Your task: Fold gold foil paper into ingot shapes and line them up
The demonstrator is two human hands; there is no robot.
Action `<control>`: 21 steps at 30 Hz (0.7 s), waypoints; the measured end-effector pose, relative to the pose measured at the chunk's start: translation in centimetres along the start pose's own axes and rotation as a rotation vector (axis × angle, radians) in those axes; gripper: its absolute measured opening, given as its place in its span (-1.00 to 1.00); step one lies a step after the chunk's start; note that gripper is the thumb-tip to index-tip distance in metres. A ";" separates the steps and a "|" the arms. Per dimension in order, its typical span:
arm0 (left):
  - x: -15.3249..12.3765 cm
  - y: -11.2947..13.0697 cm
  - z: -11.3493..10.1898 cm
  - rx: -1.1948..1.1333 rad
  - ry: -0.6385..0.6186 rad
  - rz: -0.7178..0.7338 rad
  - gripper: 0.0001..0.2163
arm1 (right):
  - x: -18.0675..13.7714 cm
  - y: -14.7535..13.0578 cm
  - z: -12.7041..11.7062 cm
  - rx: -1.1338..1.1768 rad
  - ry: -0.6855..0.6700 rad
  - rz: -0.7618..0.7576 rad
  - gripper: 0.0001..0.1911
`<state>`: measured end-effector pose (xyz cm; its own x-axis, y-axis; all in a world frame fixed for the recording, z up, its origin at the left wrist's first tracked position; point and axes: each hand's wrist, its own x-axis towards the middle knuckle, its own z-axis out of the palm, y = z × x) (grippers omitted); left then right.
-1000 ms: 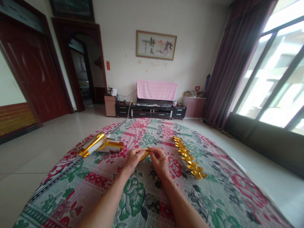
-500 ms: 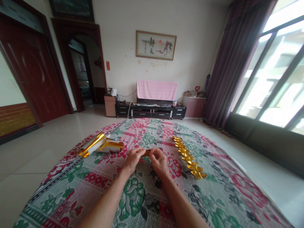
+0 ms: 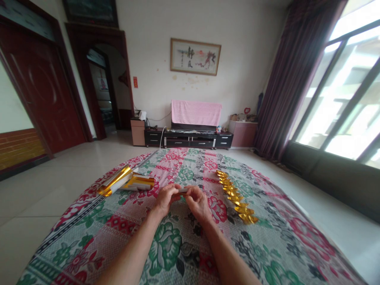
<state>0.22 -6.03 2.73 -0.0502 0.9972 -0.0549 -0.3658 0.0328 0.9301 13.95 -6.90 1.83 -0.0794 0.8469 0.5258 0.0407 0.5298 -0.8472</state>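
Note:
Between my fingertips, over the middle of the cloth, is a small folded piece of gold foil paper point(image 3: 182, 191) with a pale side showing. My left hand point(image 3: 166, 198) pinches its left end and my right hand point(image 3: 197, 201) pinches the right end. Fingers cover most of the paper. To the right, a row of several folded gold paper ingots point(image 3: 234, 197) runs away from me. On the left lie loosely curled sheets of gold foil paper point(image 3: 118, 180), gold on one face and white on the other.
A flower-patterned cloth point(image 3: 166, 245) covers the round table under my arms. Beyond its far edge stands a low black cabinet point(image 3: 190, 142), with a pink towel point(image 3: 196, 113) draped over something on top. A dark curtain point(image 3: 285, 87) hangs beside the window at right.
The paper between my hands has turned so that more of its pale side shows. My left fingers have shifted slightly on it. The ingots and loose sheets have stayed put.

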 end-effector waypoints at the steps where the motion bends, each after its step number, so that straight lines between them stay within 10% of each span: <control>1: 0.0 0.1 0.0 -0.002 -0.003 0.006 -0.85 | 0.0 0.0 0.0 0.008 -0.011 0.015 -0.98; 21: 0.1 0.0 0.1 0.206 -0.033 0.176 -0.73 | 0.3 0.4 0.2 0.121 0.043 0.151 -0.86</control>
<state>0.29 -5.94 2.72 -0.0652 0.9902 0.1233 -0.1568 -0.1322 0.9787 13.72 -6.45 1.62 -0.0385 0.9189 0.3926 -0.0714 0.3894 -0.9183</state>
